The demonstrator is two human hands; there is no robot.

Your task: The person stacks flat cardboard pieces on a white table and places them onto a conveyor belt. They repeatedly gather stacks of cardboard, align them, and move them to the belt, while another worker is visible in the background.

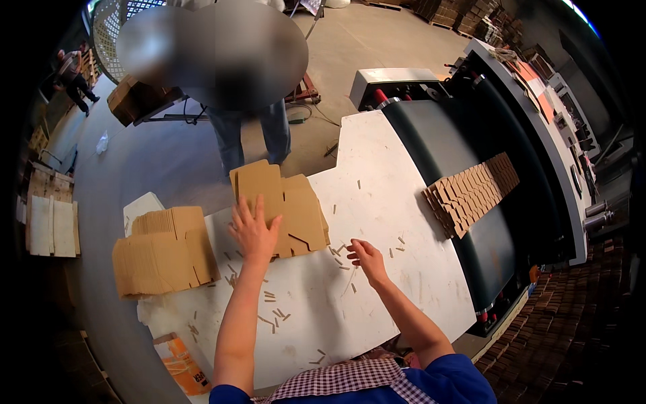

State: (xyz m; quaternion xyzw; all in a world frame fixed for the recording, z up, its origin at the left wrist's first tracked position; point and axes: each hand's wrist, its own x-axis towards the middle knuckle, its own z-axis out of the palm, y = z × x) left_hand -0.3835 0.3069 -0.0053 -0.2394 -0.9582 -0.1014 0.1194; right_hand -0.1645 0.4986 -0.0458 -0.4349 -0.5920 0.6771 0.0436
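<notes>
On a white table (296, 357), my left hand (254, 229) lies with spread fingers on a stack of flat brown die-cut cardboard blanks (299, 212). Apart from that stack, to its right, hovers my right hand (367, 259); its fingers are loosely bent and nothing shows in them. Small cardboard scraps (270, 296) are scattered over the tabletop, some close to my right fingertips. To the left, a second pile of cardboard blanks (161, 256) leans over in a fanned row.
On the right, a machine with a dark conveyor belt (437, 138) carries an overlapping row of cardboard blanks (474, 192). A blurred person (249, 131) stands beyond the table, another person (74, 77) far left. An orange-and-white package (182, 363) lies at the table's near left.
</notes>
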